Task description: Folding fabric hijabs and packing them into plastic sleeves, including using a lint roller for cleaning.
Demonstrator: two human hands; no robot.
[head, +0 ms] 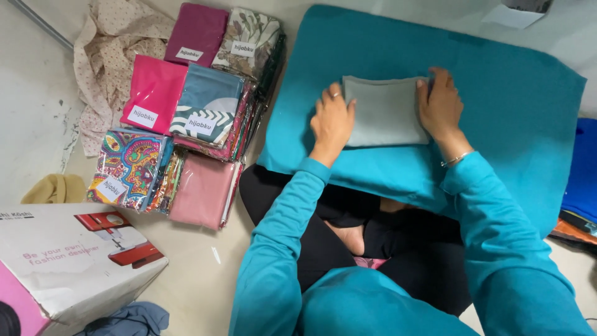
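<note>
A folded pale grey-blue cloth [385, 112] lies on a large teal fabric [510, 106] spread over the floor and my lap. My left hand [331, 121], with a ring on one finger, presses flat on the cloth's left edge. My right hand [439, 104], a thin bracelet at its wrist, rests on the cloth's right edge with fingers curled over the upper corner. Both sleeves are teal.
To the left lie several packed folded fabrics [186, 112] in clear wrappers, pink, maroon, floral and paisley. A beige dotted cloth [106, 56] sits behind them. A white cardboard box [68, 261] picturing a sewing machine stands at lower left. Blue fabric [581, 168] lies at right.
</note>
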